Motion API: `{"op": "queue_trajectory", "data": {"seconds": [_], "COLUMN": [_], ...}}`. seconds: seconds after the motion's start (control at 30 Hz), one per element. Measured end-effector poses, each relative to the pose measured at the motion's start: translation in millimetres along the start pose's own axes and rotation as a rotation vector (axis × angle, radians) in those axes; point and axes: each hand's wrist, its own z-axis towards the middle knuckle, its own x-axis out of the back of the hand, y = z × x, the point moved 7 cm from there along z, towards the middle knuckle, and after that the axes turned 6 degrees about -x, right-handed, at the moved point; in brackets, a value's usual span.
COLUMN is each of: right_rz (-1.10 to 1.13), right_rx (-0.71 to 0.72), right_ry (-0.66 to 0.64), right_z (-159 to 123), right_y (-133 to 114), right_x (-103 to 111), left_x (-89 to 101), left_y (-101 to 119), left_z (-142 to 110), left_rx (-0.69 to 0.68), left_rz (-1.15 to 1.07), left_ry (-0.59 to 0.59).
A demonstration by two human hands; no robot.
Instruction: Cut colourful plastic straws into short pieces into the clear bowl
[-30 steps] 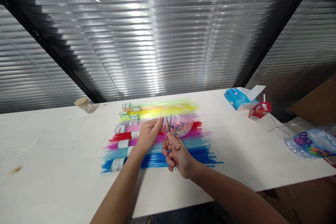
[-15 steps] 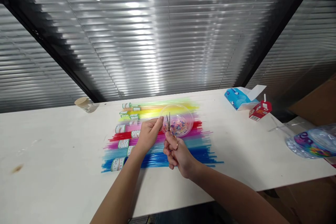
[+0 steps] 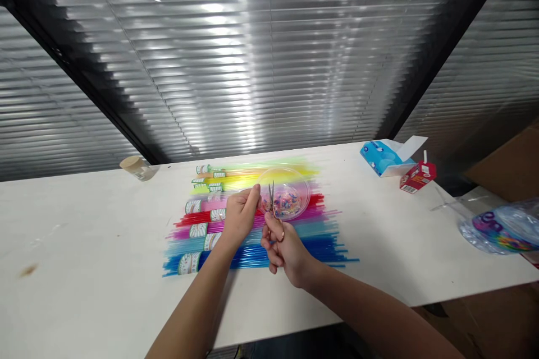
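Observation:
My right hand (image 3: 284, 247) is closed around the handles of small scissors (image 3: 272, 202), whose thin blades point up, slightly parted. Just left of the blades, my left hand (image 3: 242, 210) is closed with thumb and fingers pinched together; anything in the pinch is too small to make out. A clear round tub (image 3: 300, 179) with small coloured pieces in it lies behind the blades. Under both hands stretch bundles of thin plastic straws in rows: blue straws (image 3: 252, 256) nearest me, then light blue, purple, red straws (image 3: 191, 219), pink, and yellow straws (image 3: 240, 182) farther back.
Paper labels (image 3: 188, 263) wrap the bundles' left ends. A cork-topped jar (image 3: 141, 170) stands at the back left of the white table (image 3: 84, 258). At right are a blue tissue box (image 3: 381, 158), a red carton (image 3: 416, 178) and a clear plastic package (image 3: 501, 230). Blinds (image 3: 236, 67) hang behind.
Both hands stay in nearly the same place. The left thumb and the scissors have shifted only slightly.

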Motion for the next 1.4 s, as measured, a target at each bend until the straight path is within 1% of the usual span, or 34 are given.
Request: {"op": "queue_trajectory", "data": {"seconds": [0.1,0.17,0.33,0.6,0.77,1.03,1.13,1.2,1.27,1.4], "right_rz": [-0.007,-0.030,-0.044,-0.005,0.010,0.042,0.070,0.088,0.100,0.108], "right_rx": [-0.034,-0.019,0.014,0.065,0.074,0.053,0.089,0.120,0.140,0.184], "right_ry": [-0.068,-0.087,-0.057,-0.025,-0.028,-0.007,0.012,0.021,0.009,-0.033], "right_z": [-1,-2,0,-2,-3,1,0,-1,-2,-3], "right_y": [3,3,1,-3,-3,4,1,-2,-4,-6], "right_x": [-3,-5,-3,-4,-7,-5,-3,-2,-3,-5], "left_x": [1.3,0.5,-5.9,-9.5,-8.4,-8.8,-6.0,-5.2,-7.1,-11.2], "left_y": [0,0,1,1,2,1,1,4,8,14], "left_z": [0,0,-3,-5,-4,-5,-3,-2,-3,-12], "left_rx": [-0.004,-0.007,0.002,0.012,0.014,0.041,0.035,0.022,0.033,0.128], "left_rz": [0.006,0.017,0.009,-0.012,-0.011,-0.012,-0.043,-0.092,-0.149,-0.226], "left_ry": [0.033,0.028,-0.044,-0.074,-0.056,-0.050,-0.060,-0.141,-0.295,-0.586]}}
